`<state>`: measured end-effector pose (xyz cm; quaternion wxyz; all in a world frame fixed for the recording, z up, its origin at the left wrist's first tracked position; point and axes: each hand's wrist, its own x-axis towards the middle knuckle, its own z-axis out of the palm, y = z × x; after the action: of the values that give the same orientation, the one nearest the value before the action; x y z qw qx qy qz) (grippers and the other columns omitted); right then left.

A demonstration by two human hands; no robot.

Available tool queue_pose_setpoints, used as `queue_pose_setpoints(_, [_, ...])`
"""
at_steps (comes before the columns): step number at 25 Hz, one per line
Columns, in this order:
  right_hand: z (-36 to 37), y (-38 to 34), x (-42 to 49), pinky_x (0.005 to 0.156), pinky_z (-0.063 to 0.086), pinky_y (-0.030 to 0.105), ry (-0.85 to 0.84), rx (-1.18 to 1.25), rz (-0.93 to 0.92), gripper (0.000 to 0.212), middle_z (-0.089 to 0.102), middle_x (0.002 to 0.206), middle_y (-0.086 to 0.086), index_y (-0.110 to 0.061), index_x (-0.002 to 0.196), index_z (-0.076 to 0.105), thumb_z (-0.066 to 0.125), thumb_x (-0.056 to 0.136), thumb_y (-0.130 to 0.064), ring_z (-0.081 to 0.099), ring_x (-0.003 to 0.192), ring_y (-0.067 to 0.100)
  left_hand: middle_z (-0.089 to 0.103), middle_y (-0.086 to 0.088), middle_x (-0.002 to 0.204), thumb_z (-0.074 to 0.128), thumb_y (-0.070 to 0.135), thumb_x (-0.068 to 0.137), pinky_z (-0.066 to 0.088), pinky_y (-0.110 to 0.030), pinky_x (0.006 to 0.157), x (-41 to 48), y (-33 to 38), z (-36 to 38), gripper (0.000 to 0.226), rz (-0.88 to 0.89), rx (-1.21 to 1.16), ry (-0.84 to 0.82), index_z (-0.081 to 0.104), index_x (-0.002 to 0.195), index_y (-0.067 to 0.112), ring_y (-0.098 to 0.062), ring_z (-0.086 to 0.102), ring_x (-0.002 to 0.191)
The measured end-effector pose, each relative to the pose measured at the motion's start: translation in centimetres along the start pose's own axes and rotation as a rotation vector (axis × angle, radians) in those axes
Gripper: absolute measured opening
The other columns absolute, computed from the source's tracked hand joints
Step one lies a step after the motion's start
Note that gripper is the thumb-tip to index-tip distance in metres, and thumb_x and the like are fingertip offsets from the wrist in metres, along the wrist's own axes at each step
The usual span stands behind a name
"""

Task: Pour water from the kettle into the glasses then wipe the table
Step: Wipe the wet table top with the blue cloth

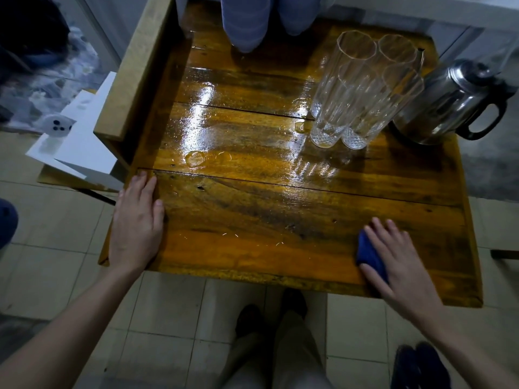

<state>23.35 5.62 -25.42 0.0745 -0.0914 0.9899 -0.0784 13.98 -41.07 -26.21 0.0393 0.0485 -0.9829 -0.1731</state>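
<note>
Pale square floor tiles (179,313) are surrounding a glossy brown plank-wood worktop (280,209), which is filling most of the head view. Its far and middle planks are shining wet, with small puddles (196,158) sitting near the left-middle seam. At the far edge, two knees in blue striped fabric (247,21) are showing, belonging to someone sitting opposite.

On the far right corner, a polished steel kettle with a black handle (449,102) is standing upright. Just beside it on its left, four tall clear faceted glasses (362,91) are standing bunched together, touching one another; whether they are holding water cannot be told.

Left hand (137,220) is lying flat, palm down, fingers extended and together, resting on the worktop's near left edge and holding nothing. Right hand (396,256) is spreading open, palm down, near the front right corner, pressing a small dark blue cloth (370,256) against the wood; the cloth is sticking out from under the thumb side.

Off the left edge, white folded sheets (81,141) are lying on a lower surface. Below the near edge, beige trouser legs (280,355) and dark shoes (250,318) are showing.
</note>
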Motion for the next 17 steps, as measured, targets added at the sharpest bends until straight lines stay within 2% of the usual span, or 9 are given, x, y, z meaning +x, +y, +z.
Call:
queue_pose_setpoints(2, [-0.4, 1.8, -1.5, 0.122, 0.003, 0.044, -0.032, 0.002, 0.074, 0.075, 0.013, 0.164, 0.005, -0.014, 0.154, 0.022, 0.023, 0.097, -0.062, 0.007, 0.151, 0.024, 0.031, -0.008, 0.154, 0.028, 0.035, 0.099, 0.011, -0.039, 0.120, 0.0, 0.1, 0.0, 0.053, -0.003, -0.003, 0.009, 0.034, 0.146, 0.012, -0.022, 0.024, 0.144])
queue_pose_setpoints(5, [0.4, -0.7, -1.2, 0.121, 0.004, 0.048, -0.001, 0.000, 0.120, 0.076, 0.014, 0.163, 0.011, -0.010, 0.153, 0.020, 0.020, 0.097, -0.061, 0.007, 0.151, 0.027, 0.032, -0.009, 0.154, 0.029, 0.033, 0.099, 0.010, -0.039, 0.120, 0.1, 0.2, -0.1, 0.052, 0.000, -0.013, 0.021, 0.035, 0.146, 0.011, -0.022, 0.024, 0.144])
queue_pose_setpoints(10, [2.0, -7.8, 0.9, 0.119, 0.009, 0.053, 0.075, 0.015, 0.096, 0.074, 0.017, 0.161, 0.015, -0.006, 0.152, 0.024, 0.018, 0.099, -0.057, 0.011, 0.150, 0.031, 0.033, -0.009, 0.153, 0.031, 0.031, 0.099, 0.011, -0.040, 0.120, 0.1, 0.1, 0.0, 0.051, 0.005, -0.012, 0.032, 0.037, 0.145, 0.011, -0.023, 0.024, 0.144])
queue_pose_setpoints(17, [2.9, -13.9, 3.5, 0.119, 0.010, 0.055, 0.067, -0.007, 0.001, 0.071, 0.017, 0.162, 0.015, -0.006, 0.152, 0.024, 0.016, 0.101, -0.055, 0.010, 0.150, 0.031, 0.034, -0.009, 0.153, 0.031, 0.030, 0.099, 0.012, -0.042, 0.120, 0.1, 0.1, 0.0, 0.049, 0.005, -0.007, 0.037, 0.037, 0.145, 0.012, -0.022, 0.025, 0.144])
